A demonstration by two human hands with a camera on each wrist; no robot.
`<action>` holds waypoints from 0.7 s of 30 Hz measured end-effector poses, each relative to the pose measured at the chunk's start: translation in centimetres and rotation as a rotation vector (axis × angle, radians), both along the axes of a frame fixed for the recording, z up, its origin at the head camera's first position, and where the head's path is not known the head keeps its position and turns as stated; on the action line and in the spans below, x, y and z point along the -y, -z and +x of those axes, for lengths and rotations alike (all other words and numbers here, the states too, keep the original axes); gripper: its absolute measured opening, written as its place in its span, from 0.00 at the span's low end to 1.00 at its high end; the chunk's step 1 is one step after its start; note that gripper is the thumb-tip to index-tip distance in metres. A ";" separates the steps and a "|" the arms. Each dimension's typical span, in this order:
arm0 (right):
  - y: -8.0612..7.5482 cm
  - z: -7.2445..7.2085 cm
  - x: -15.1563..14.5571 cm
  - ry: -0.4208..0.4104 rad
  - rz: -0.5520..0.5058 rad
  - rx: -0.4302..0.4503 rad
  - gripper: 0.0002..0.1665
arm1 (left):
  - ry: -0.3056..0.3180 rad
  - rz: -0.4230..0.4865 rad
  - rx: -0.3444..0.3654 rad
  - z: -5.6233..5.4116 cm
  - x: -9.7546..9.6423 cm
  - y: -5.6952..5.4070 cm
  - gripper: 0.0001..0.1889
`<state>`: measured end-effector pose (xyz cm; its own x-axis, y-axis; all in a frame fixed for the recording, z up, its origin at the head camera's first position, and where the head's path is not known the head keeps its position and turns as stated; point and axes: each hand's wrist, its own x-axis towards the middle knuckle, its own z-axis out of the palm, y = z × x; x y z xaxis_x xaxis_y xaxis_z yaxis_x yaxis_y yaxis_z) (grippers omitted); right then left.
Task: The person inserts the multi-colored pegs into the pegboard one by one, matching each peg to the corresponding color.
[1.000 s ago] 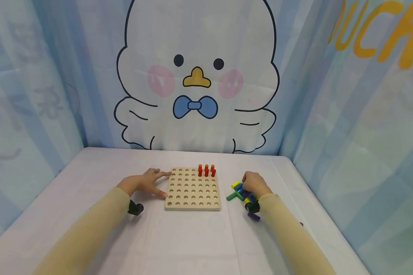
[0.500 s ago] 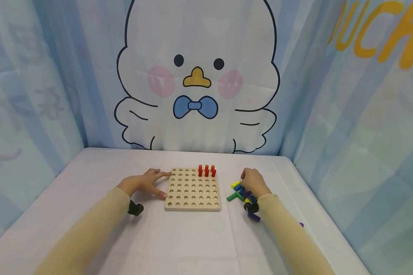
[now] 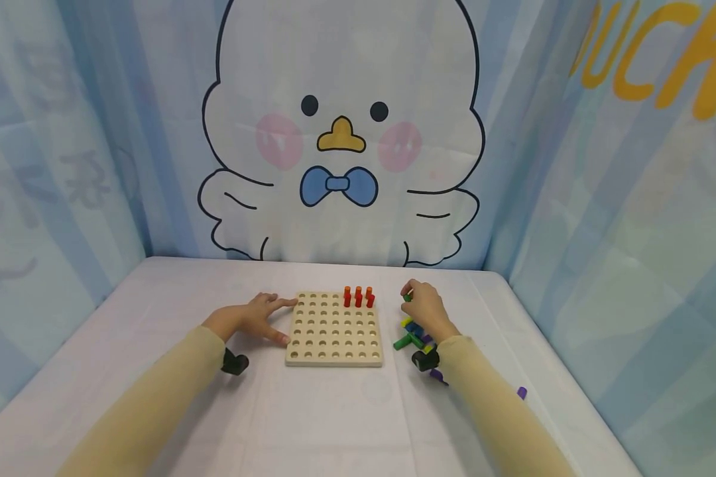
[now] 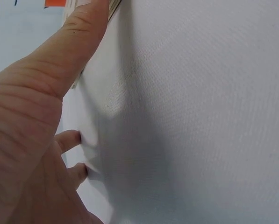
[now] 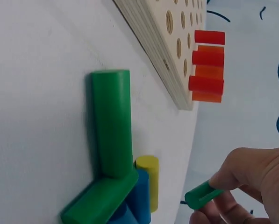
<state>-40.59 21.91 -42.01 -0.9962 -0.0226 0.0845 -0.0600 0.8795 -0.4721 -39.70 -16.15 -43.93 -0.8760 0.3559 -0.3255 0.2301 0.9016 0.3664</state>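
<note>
My right hand (image 3: 427, 309) pinches a green peg (image 5: 202, 194) between thumb and fingers, raised beyond the loose pegs. On the left, my left hand (image 3: 247, 318) rests at the side of a wooden pegboard (image 3: 334, 361), fingers spread, with a thumb (image 4: 78, 35) at its edge in the left wrist view. Red pegs (image 5: 208, 58) and orange pegs (image 5: 207, 96) stand upright in holes at the board's far right corner. The board's other visible holes hold nothing. Two green pegs (image 5: 112, 121) lie touching each other on the table in the right wrist view.
Blue pegs (image 5: 141, 196), a yellow peg (image 5: 149, 179) and others lie in a small pile right of the board. A purple peg (image 3: 522, 393) lies apart near the right forearm. Printed curtains (image 3: 340, 232) close off the table's (image 3: 346, 424) back and sides.
My right hand has lifted from the pile and moved left and away from me, a green peg now showing in its fingers. My left hand and the board stay in place.
</note>
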 end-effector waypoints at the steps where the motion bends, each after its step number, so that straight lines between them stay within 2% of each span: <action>1: 0.0 0.0 0.3 -0.004 -0.019 -0.007 0.13 | 0.000 0.000 0.000 0.0 0.0 0.0 0.55; 11: 0.2 -0.1 2.4 -0.028 -0.145 -0.087 0.12 | -0.003 -0.043 -0.013 -0.3 -0.1 0.0 0.56; 17: 0.6 0.4 3.4 -0.044 -0.154 -0.122 0.09 | -0.007 -0.147 -0.025 0.0 -0.7 -1.1 0.57; 21: 0.7 0.6 3.9 -0.053 -0.141 -0.118 0.09 | -0.005 -0.161 -0.021 0.5 -1.1 -1.9 0.56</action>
